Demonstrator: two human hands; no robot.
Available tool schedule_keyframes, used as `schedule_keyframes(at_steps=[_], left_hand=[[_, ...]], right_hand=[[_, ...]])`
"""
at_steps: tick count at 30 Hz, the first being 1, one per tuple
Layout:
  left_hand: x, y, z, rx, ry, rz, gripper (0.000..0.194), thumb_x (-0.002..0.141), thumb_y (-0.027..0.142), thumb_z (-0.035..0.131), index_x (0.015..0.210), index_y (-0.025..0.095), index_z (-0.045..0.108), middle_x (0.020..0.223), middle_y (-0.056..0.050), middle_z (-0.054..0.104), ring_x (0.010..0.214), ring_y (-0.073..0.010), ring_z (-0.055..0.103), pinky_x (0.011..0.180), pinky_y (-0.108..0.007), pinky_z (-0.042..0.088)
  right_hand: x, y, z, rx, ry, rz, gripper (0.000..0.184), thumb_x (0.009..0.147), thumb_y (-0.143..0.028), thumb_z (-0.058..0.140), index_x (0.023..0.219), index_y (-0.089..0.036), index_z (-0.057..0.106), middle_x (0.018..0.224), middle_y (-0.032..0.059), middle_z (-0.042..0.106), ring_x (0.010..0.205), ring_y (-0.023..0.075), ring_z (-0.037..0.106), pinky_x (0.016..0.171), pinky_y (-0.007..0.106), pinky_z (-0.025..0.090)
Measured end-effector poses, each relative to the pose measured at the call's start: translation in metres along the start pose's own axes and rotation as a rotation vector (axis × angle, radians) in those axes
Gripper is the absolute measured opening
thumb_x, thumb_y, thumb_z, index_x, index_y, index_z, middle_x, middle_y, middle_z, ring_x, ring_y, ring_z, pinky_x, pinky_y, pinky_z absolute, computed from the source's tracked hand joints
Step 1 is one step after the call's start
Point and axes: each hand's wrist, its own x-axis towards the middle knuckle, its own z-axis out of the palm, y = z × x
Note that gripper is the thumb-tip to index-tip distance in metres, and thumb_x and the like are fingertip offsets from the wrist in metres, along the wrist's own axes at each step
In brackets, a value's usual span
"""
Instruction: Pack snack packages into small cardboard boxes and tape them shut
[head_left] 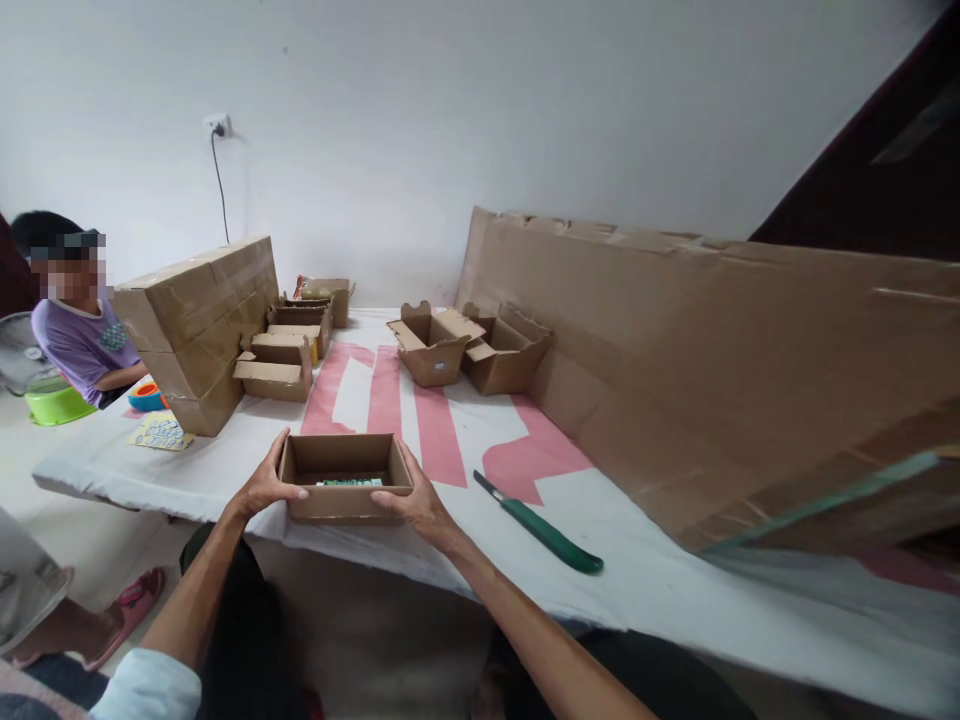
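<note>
A small open cardboard box (341, 507) is held between both my hands at the near edge of the table. My left hand (264, 482) grips its left end, thumb on the near wall. At the opposite end, my right hand (420, 500) clasps the box in the same way. Something with green and white print (349, 483) lies inside, too small to make out. To the right of the box, a green-handled knife (551, 535) rests on the cloth, its blade pointing away from me.
Stacked cardboard boxes (202, 335) form a wall at left, beside several open boxes (274, 372). Two open cartons (429, 350) stand farther back, near a large leaning cardboard sheet (675, 360). A yellow patterned card (160, 432) lies at left. A person (82, 330) sits beyond the table's left end.
</note>
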Motion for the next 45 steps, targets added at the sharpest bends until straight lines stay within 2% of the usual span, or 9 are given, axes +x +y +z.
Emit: schedule_keyframes(at_steps=[4,14,20,27,31,38,40,42,45], left_hand=[[-0.001,0.005,-0.003,0.036,-0.043,0.000,0.165,0.047,0.069,0.100,0.178,0.017,0.014,0.182,-0.024,0.023,0.167,-0.0468,0.025,0.138,-0.059,0.018],[-0.003,0.003,-0.006,0.081,-0.063,0.020,0.161,0.053,0.069,0.099,0.178,0.019,0.011,0.181,-0.023,0.026,0.165,-0.0479,0.031,0.136,-0.061,0.025],[-0.003,0.001,-0.006,0.094,-0.051,0.028,0.164,0.051,0.072,0.100,0.179,0.018,0.011,0.182,-0.023,0.025,0.166,-0.0484,0.028,0.137,-0.062,0.020],[-0.006,0.000,-0.005,0.118,-0.042,0.055,0.163,0.055,0.074,0.097,0.179,0.019,0.007,0.183,-0.023,0.023,0.166,-0.0483,0.028,0.136,-0.063,0.023],[-0.004,-0.002,-0.006,0.126,-0.049,0.039,0.166,0.053,0.076,0.097,0.179,0.018,0.006,0.184,-0.023,0.017,0.169,-0.0462,0.023,0.138,-0.061,0.018],[0.002,-0.008,-0.004,0.125,0.020,0.043,0.157,0.055,0.073,0.097,0.178,0.016,0.017,0.182,-0.024,0.025,0.166,-0.0471,0.030,0.136,-0.062,0.024],[0.003,-0.009,-0.004,0.115,0.031,0.048,0.154,0.055,0.071,0.097,0.177,0.015,0.021,0.181,-0.024,0.028,0.165,-0.0474,0.033,0.136,-0.062,0.026],[0.004,-0.009,-0.004,0.101,0.028,0.049,0.154,0.055,0.069,0.098,0.177,0.015,0.021,0.180,-0.025,0.031,0.163,-0.0478,0.035,0.134,-0.063,0.029],[0.005,-0.009,-0.004,0.101,0.022,0.038,0.155,0.055,0.069,0.099,0.177,0.014,0.021,0.179,-0.025,0.031,0.162,-0.0487,0.037,0.133,-0.064,0.031]], right_hand=[[-0.002,-0.005,-0.001,-0.007,-0.003,0.010,0.127,0.073,-0.058,0.092,0.176,-0.021,0.027,0.180,0.0151,0.035,0.170,0.0366,0.025,0.138,0.057,0.025],[-0.001,-0.002,-0.001,0.019,-0.026,0.001,0.133,0.073,-0.066,0.090,0.177,-0.017,0.023,0.180,0.0179,0.034,0.168,0.0372,0.030,0.137,0.053,0.027],[-0.001,-0.004,-0.001,0.051,-0.022,0.026,0.138,0.069,-0.063,0.093,0.177,-0.016,0.022,0.181,0.0185,0.031,0.169,0.0380,0.026,0.138,0.053,0.022],[-0.002,-0.009,-0.001,0.052,-0.027,0.029,0.136,0.070,-0.062,0.092,0.176,-0.012,0.023,0.179,0.0210,0.034,0.168,0.0379,0.028,0.136,0.051,0.027],[-0.004,-0.011,-0.002,0.032,-0.036,0.033,0.133,0.072,-0.059,0.091,0.176,-0.013,0.022,0.179,0.0202,0.036,0.168,0.0359,0.029,0.137,0.051,0.026],[0.000,-0.006,-0.005,-0.042,-0.037,0.039,0.129,0.076,-0.060,0.088,0.176,-0.015,0.021,0.181,0.0211,0.030,0.169,0.0355,0.028,0.136,0.052,0.029],[-0.005,0.000,-0.007,-0.099,-0.026,0.038,0.123,0.080,-0.059,0.085,0.176,-0.016,0.021,0.180,0.0217,0.031,0.167,0.0357,0.032,0.135,0.054,0.032],[-0.023,0.010,-0.007,-0.220,0.072,-0.004,0.110,0.087,-0.055,0.080,0.174,-0.016,0.025,0.178,0.0223,0.036,0.165,0.0364,0.036,0.133,0.058,0.034],[-0.082,0.036,0.009,-0.448,0.270,-0.155,0.074,0.101,-0.043,0.066,0.166,-0.018,0.043,0.167,0.0226,0.051,0.158,0.0357,0.046,0.130,0.061,0.039]])
